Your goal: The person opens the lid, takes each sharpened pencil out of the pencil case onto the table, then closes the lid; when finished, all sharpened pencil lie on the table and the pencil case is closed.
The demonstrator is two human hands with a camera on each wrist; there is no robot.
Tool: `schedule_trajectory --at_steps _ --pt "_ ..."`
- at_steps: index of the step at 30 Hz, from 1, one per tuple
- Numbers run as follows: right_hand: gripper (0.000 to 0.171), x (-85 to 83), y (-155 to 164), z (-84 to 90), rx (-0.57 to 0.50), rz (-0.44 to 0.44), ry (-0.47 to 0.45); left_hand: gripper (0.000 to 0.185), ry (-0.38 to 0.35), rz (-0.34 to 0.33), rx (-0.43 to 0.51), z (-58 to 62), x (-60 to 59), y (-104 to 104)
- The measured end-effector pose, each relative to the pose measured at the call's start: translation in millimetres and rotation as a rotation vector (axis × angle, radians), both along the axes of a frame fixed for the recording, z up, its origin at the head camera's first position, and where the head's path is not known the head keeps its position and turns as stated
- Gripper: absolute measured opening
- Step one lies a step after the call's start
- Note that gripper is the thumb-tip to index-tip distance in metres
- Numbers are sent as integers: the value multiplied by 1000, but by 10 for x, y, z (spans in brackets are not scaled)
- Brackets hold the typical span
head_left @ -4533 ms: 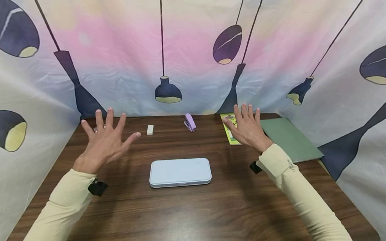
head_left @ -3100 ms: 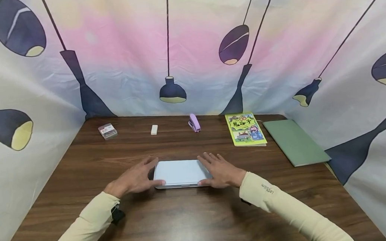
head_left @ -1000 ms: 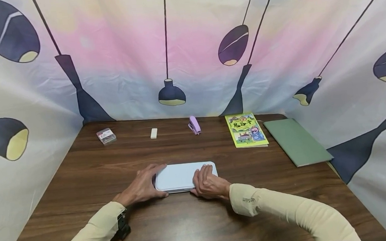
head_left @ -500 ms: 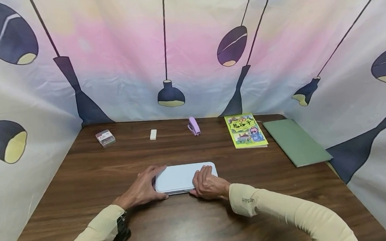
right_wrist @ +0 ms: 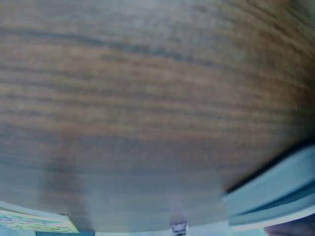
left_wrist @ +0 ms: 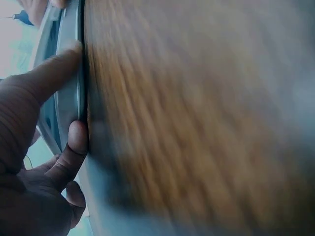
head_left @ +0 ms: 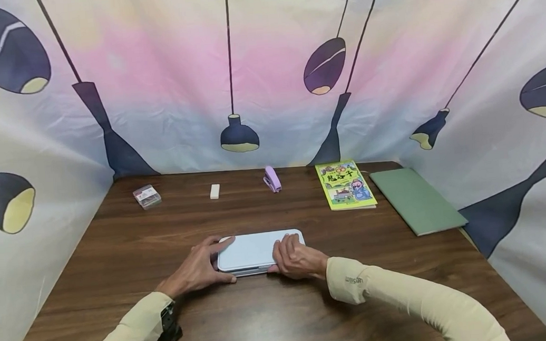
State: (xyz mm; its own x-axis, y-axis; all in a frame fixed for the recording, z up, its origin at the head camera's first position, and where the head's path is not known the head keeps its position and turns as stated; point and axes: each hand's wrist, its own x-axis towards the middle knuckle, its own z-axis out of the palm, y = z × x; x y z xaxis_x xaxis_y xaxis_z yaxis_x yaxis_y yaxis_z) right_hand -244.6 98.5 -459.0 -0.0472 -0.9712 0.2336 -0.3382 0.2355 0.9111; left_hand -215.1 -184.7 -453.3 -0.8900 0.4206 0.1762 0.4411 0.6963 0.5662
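Since the frame half a second earlier, the near long edge of the flat, pale blue rectangular case with rounded corners (head_left: 255,251) shows a slightly wider seam, and both hands have kept their places at its two ends. The case lies on the dark brown wood-grain table (head_left: 274,318), near the middle of the table's near half. The left hand (head_left: 196,271) holds the case's left end: the forefinger lies stretched along the top corner and the thumb presses the near edge, so the case is pinched between them. In the left wrist view the same left hand (left_wrist: 37,147) shows a fingertip and the thumb pressed on the case (left_wrist: 69,98) along its rim. The right hand (head_left: 294,259) grips the right end, with curled fingers over the lid and the thumb at the near edge. In the right wrist view only a corner of the case (right_wrist: 275,194) appears above the table (right_wrist: 147,108); the fingers are almost wholly out of frame.

Along the far edge of the table lie, from left to right, a small clear plastic box with red contents (head_left: 147,196), a small white eraser (head_left: 215,191), a lilac stapler (head_left: 271,179), a yellow-green illustrated booklet (head_left: 345,185) and a plain green notebook (head_left: 415,200). A printed fabric backdrop with dark hanging lamps (head_left: 256,71) encloses the table on three sides.
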Motion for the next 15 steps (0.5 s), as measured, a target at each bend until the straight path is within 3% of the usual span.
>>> schedule_trajectory --at_steps 4,9,12,15 --pt "53 12 32 101 -36 -14 -150 85 -25 -18 51 -28 4 -39" --pt "24 -7 116 296 -146 -116 -602 98 -34 -42 133 -42 -1 -72" --pt "26 -61 209 385 -258 -175 -827 110 -67 -28 155 -35 -4 -70" --pt "28 -145 286 433 -425 -169 -983 120 -107 4 174 -21 -9 -60"
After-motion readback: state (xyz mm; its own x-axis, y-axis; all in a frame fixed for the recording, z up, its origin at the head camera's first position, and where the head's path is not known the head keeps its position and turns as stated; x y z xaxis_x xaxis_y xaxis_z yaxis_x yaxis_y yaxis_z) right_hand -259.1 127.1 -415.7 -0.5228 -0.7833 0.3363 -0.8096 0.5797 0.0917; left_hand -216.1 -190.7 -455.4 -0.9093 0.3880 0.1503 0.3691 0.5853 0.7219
